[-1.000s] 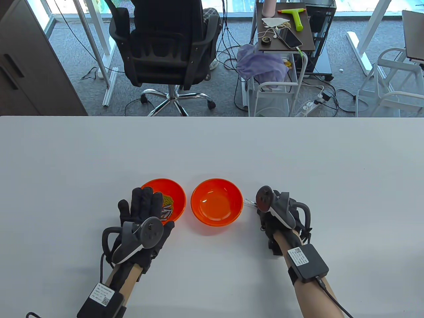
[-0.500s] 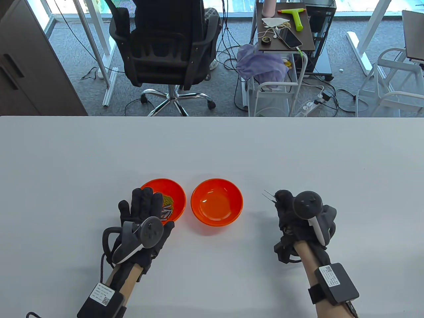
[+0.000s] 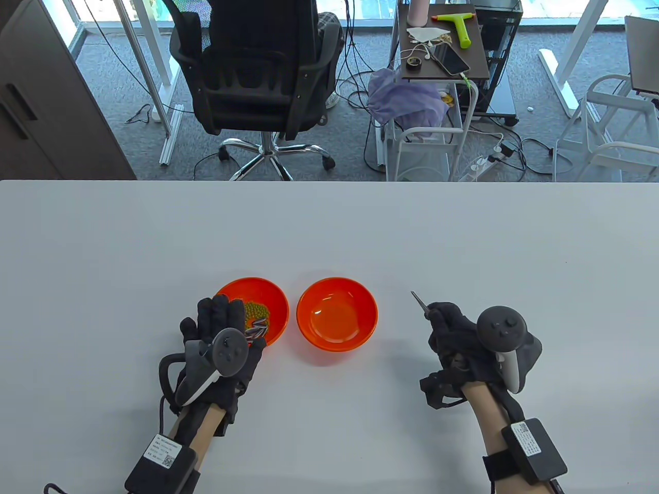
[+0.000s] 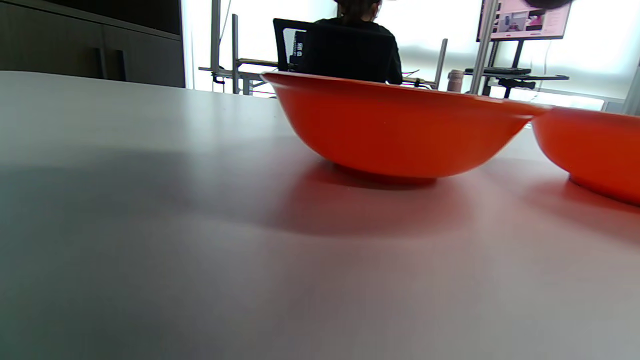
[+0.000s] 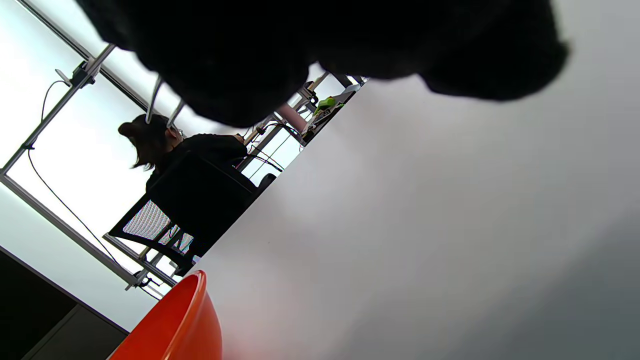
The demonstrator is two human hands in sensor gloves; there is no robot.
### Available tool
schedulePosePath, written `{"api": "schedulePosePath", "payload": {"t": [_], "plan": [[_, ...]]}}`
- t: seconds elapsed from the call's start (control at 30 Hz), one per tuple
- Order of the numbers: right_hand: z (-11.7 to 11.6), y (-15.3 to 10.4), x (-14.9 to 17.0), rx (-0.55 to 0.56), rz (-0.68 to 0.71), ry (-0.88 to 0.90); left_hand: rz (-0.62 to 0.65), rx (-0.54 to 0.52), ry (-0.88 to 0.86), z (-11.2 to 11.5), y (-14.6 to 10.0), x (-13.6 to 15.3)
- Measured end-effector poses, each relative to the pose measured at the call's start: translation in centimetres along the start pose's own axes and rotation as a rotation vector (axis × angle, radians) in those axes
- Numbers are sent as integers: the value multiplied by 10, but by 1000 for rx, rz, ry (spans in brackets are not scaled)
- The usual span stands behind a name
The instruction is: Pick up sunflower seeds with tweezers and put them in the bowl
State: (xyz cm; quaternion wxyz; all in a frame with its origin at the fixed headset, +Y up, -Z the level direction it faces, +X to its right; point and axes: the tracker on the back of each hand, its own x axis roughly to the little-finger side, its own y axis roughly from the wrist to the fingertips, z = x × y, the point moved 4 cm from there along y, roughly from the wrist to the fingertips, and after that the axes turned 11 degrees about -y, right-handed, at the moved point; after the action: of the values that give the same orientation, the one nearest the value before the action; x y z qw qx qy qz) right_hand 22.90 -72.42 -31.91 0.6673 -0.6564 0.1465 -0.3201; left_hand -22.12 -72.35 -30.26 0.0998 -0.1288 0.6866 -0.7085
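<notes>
White table [image 3: 329,226], office behind; source bowl [image 3: 273,298] at 9 o'clock of empty bowl [image 3: 337,314], sunflower seeds [image 3: 256,329] inside with green beans [image 3: 256,311]; left hand [image 3: 221,342] flat on near rim, fingers extended, holding nothing; right hand [image 3: 463,339] at 3 o'clock, fingers curled round tweezers [image 3: 419,302], tips apparently together, pointing 10 o'clock; seeds judged light, smooth, slippery; pinch across flat faces mid-length, gentle force.

Bare table [image 3: 329,231] beyond bowls; left bowl [image 3: 275,303] just beside right bowl [image 3: 337,314].
</notes>
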Motion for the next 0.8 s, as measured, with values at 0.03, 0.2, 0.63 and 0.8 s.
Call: {"api": "schedulePosePath", "payload": {"t": [0.03, 0.2, 0.63, 0.8], "plan": [[-1, 1, 1, 1, -4, -13, -35, -11, -20, 0, 2, 5], [-5, 4, 6, -17, -22, -51, -177, -60, -61, -2, 12, 30], [-14, 5, 8, -87, -19, -129, -440, -58, -242, 13, 24, 72], [-15, 6, 9, -93, -14, -140, -501, 4, -391, 22, 25, 83]]}}
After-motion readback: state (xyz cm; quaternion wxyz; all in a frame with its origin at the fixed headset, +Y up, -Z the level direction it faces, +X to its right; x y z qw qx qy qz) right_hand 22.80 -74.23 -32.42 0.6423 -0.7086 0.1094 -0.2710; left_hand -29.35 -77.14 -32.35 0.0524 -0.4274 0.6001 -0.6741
